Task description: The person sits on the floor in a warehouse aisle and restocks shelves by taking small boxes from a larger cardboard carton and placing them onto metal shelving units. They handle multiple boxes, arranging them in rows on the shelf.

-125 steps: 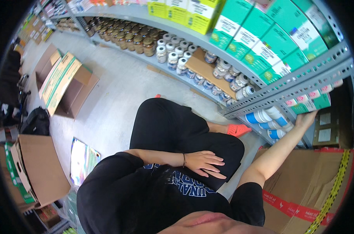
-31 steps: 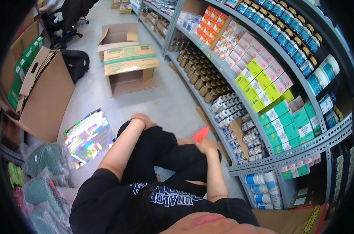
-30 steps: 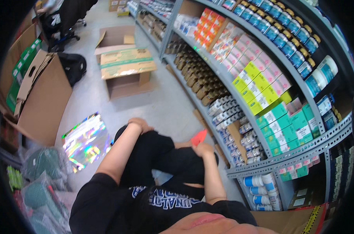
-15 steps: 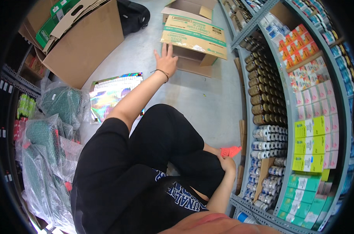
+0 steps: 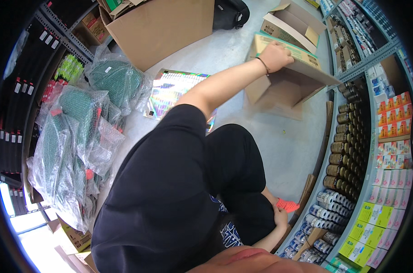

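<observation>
My left hand (image 5: 277,57) is stretched forward, its fingers curled over the top of a brown cardboard box (image 5: 302,68). The box is tilted on the floor, with its open side and dark inside facing me, and its lower edges are smeared by motion. Just behind it stands a second open cardboard box (image 5: 283,31). My right hand (image 5: 280,219) lies over my bent knee in black trousers (image 5: 236,154), fingers resting on the cloth. A red clog (image 5: 288,205) shows beside that hand.
A shiny holographic sheet (image 5: 163,93) lies on the floor under my left arm. Green items in bubble wrap (image 5: 72,145) are piled at left. A tall cardboard box (image 5: 165,34) and a black bag (image 5: 229,14) stand beyond. Shelves with jars (image 5: 338,171) and small boxes (image 5: 363,227) line the right.
My left hand has gone from open fingers at the box's near edge to gripping its top. The box has tipped and turned. The whole view has swung leftward; my right hand stays put.
</observation>
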Available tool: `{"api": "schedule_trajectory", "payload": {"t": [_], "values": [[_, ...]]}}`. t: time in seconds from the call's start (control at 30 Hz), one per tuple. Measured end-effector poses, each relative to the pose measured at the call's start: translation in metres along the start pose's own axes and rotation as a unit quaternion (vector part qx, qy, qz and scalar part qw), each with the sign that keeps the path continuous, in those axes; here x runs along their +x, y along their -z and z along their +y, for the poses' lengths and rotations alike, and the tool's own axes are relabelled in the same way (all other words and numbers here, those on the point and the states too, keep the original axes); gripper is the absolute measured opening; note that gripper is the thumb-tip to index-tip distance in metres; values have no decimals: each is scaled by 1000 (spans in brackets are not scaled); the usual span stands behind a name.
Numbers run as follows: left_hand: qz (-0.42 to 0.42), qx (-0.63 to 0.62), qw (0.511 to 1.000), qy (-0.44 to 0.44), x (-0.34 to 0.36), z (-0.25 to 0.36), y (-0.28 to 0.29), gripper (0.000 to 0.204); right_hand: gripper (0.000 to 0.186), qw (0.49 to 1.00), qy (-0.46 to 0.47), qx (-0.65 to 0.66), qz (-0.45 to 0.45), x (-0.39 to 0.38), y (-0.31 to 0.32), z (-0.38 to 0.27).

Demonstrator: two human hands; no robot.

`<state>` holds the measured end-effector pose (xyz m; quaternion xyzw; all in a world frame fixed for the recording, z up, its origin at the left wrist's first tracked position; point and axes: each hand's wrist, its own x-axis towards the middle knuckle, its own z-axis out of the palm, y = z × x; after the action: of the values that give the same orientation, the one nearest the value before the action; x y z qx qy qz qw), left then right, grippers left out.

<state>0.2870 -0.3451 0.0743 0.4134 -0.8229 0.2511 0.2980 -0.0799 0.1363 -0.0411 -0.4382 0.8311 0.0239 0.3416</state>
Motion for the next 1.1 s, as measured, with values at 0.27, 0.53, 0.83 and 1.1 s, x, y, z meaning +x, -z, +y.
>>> {"api": "schedule_trajectory", "payload": {"t": [0.27,0.53,0.83,1.1], "values": [[62,-50,991,110,-4,-120,151,22,57,998,48,-28,32,3,-2,-2],[-74,297,938,163,18,-269,91,54,53,998,-15,-60,18,4,12,-16],[-31,-78,996,15,-182,-103,119,73,46,994,-27,39,97,-28,-2,-14],[-456,-49,872,174,-432,-163,47,145,45,999,-9,-10,53,-4,1,-7]]}}
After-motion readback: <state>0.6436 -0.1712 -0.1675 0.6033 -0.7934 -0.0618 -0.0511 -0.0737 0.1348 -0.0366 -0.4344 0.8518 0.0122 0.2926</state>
